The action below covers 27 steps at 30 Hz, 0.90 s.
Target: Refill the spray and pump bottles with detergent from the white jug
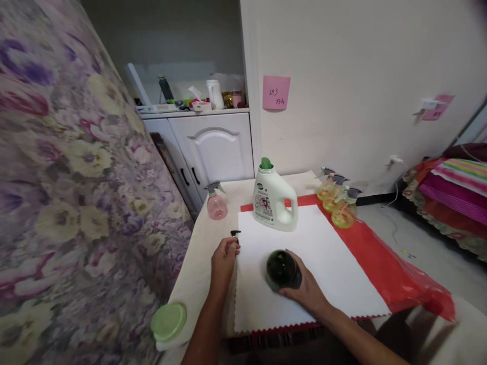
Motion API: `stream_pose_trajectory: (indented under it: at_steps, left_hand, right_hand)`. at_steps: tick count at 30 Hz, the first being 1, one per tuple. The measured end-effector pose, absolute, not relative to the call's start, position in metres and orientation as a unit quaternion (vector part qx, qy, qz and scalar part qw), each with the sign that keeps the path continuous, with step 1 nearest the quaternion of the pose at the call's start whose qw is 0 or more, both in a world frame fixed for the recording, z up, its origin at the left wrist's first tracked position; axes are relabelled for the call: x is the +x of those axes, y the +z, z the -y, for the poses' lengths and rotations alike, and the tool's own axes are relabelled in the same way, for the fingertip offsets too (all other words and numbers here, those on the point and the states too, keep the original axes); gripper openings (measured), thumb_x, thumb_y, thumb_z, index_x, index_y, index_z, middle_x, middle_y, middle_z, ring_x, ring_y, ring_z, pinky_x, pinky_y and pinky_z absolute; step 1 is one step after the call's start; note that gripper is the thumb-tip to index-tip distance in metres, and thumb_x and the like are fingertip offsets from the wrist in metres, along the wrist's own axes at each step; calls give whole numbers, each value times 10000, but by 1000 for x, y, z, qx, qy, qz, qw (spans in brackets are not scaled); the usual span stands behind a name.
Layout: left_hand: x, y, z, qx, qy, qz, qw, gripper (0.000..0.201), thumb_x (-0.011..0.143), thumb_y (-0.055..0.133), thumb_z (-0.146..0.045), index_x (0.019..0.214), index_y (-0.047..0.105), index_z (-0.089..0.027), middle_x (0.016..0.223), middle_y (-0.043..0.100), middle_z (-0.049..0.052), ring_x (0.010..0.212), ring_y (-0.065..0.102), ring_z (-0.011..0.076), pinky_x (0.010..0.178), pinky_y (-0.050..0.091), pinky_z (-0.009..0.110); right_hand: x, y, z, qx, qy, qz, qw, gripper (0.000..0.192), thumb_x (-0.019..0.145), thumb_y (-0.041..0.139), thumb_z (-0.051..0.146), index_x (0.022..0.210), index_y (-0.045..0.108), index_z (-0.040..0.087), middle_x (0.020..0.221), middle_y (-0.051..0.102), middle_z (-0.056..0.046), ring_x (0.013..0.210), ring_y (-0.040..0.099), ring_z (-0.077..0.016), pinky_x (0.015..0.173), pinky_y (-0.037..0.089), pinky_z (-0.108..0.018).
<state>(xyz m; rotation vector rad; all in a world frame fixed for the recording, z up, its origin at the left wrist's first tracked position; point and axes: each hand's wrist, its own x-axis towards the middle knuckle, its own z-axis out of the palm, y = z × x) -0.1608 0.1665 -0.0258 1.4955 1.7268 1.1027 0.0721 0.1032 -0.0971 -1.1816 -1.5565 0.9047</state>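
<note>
Head view: a round dark green bottle (pixel 280 268) is on or just above the white sheet (pixel 323 243), lower centre of the frame; contact with the sheet cannot be told. Its wall looks smooth and glossy, so judged slippery, particularly if wet; probably stiff enough to bear a firm grip. Weight uncertain, since the fill level cannot be read through the dark wall. Best hold: around the wide flank, thumb opposing fingers, as the right hand (pixel 307 290) has it — thumb along the near side, fingers around the far right side, palm against the right flank, the top and left face uncovered. The left hand (pixel 224 257), left of centre, pinches a black pump head (pixel 235 232) at the sheet's left edge; the nozzle projects above the fingertips, the part below is mostly hidden. Pump judged light and rigid, its stem the handiest grip. The two pieces are apart, bottle lower right of pump. Beyond both, a pale detergent jug (pixel 272 203) stands upright at centre; a pink spray bottle (pixel 217 206) stands to its left, yellow spray bottles (pixel 344 215) right of centre.
</note>
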Motion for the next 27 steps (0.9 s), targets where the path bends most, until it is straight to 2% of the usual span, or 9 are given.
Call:
stream_pose_trajectory:
  at_steps: [3, 5, 9, 12, 15, 20, 23, 27]
  left_hand:
    - [-170, -34, -172, 562, 355, -710, 231, 195, 806, 499, -316, 930, 591, -198, 833, 682, 70, 856, 646, 244, 797, 455, 354]
    - [-169, -39, -176, 557, 317, -742, 198, 203, 793, 531, -334, 936, 585, -200, 823, 679, 86, 892, 636, 281, 794, 439, 376]
    - [-164, -46, -189, 545, 264, -777, 170, 275, 766, 580, -417, 920, 574, -189, 860, 692, 138, 908, 641, 328, 761, 434, 391]
    - [-164, -49, -199, 538, 251, -788, 164, 225, 725, 620, -383, 826, 567, -189, 878, 695, 169, 904, 645, 340, 735, 431, 380]
    - [-168, -49, -205, 530, 265, -786, 173, 149, 711, 609, -333, 717, 537, -203, 779, 682, 133, 830, 646, 316, 678, 417, 346]
    - [-172, -39, -199, 533, 343, -740, 224, 228, 687, 613, -366, 600, 463, -218, 536, 528, -10, 604, 572, 198, 562, 375, 267]
    - [-163, -22, -185, 537, 400, -686, 285, 263, 743, 554, -460, 710, 499, -205, 474, 447, -69, 449, 461, 126, 471, 350, 229]
    - [-138, 14, -158, 542, 485, -597, 338, 331, 836, 478, -514, 920, 506, -195, 605, 506, -63, 469, 460, 82, 463, 377, 194]
  right_hand:
    - [72, -94, -100, -486, 363, 634, 479, 910, 602, 818, 304, 1376, 347, 221, 1417, 467, -117, 1327, 405, -299, 1138, 277, -496]
    - [73, -92, -98, -488, 361, 628, 487, 889, 616, 804, 295, 1375, 347, 223, 1411, 471, -112, 1321, 412, -293, 1134, 289, -490]
    - [74, -91, -98, -491, 358, 623, 493, 860, 626, 787, 279, 1367, 353, 221, 1397, 481, -109, 1315, 417, -292, 1130, 296, -487]
    - [74, -91, -100, -495, 360, 624, 486, 859, 610, 786, 261, 1358, 364, 225, 1391, 487, -108, 1310, 422, -296, 1126, 300, -491]
    - [74, -90, -101, -496, 360, 622, 487, 857, 600, 788, 265, 1350, 376, 234, 1387, 492, -105, 1305, 429, -303, 1121, 306, -498]
    - [75, -90, -102, -493, 362, 622, 489, 856, 597, 789, 259, 1346, 375, 243, 1382, 493, -109, 1296, 439, -300, 1114, 319, -504]
    - [76, -89, -102, -486, 360, 625, 494, 870, 592, 798, 268, 1349, 371, 244, 1379, 494, -109, 1297, 437, -300, 1114, 317, -505]
    - [76, -88, -102, -476, 365, 626, 499, 878, 589, 806, 278, 1352, 373, 247, 1379, 496, -102, 1291, 444, -302, 1109, 327, -501]
